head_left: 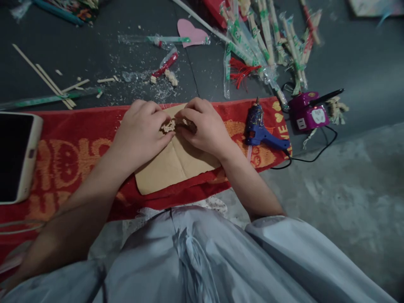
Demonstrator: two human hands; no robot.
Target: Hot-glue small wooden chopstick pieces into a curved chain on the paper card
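Note:
My left hand (140, 130) and my right hand (205, 126) meet over a tan sheet of cardboard (176, 166) that lies on a red towel (72, 160). Both hands have their fingers curled and pinch a small pale, crumbly wooden piece (168, 125) between them, just above the cardboard's far edge. What the piece is exactly I cannot make out; the fingers hide much of it.
A blue glue gun (260, 128) lies on the towel to the right, beside a purple power socket (307, 112) with black cable. Wrapped chopsticks (268, 42), red threads, a pink heart (191, 31), loose sticks (47, 80) and crumbs lie beyond. A phone (15, 155) sits left.

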